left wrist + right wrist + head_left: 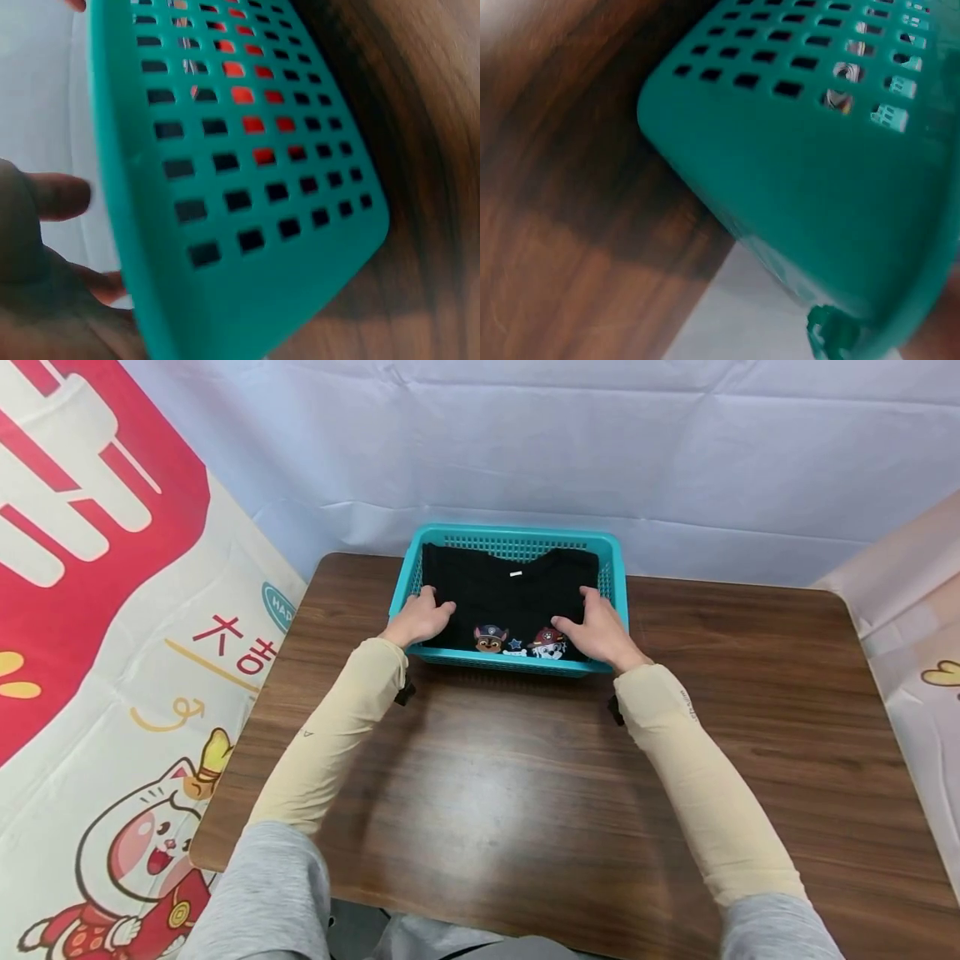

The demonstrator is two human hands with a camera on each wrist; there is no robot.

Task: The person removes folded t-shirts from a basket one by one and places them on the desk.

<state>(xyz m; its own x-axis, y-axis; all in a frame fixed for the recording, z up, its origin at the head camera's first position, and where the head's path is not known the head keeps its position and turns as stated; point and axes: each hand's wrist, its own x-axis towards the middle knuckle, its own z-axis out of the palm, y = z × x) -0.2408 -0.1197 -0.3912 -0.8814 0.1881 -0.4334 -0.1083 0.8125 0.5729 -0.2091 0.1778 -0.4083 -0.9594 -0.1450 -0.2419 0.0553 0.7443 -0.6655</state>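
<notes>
A black T-shirt [510, 597], folded flat, lies in a turquoise plastic basket [517, 665]. Two cartoon dog faces show along the shirt's near edge, and a small white label sits by the neckline. My left hand [420, 617] reaches over the basket's left side, its thumb and index finger spread on the shirt's left part. On the opposite side my right hand [602, 631] touches the shirt's right part, thumb and index finger likewise apart. The other fingers of both hands are largely hidden in the head view. In the left wrist view, fingers show beyond the basket rim [120, 172].
The basket stands at the back of a brown wooden table [480, 793], close to a white cloth backdrop [540, 452]. A printed banner [97, 693] hangs along the left side. Another printed cloth [918, 668] borders the table on the right.
</notes>
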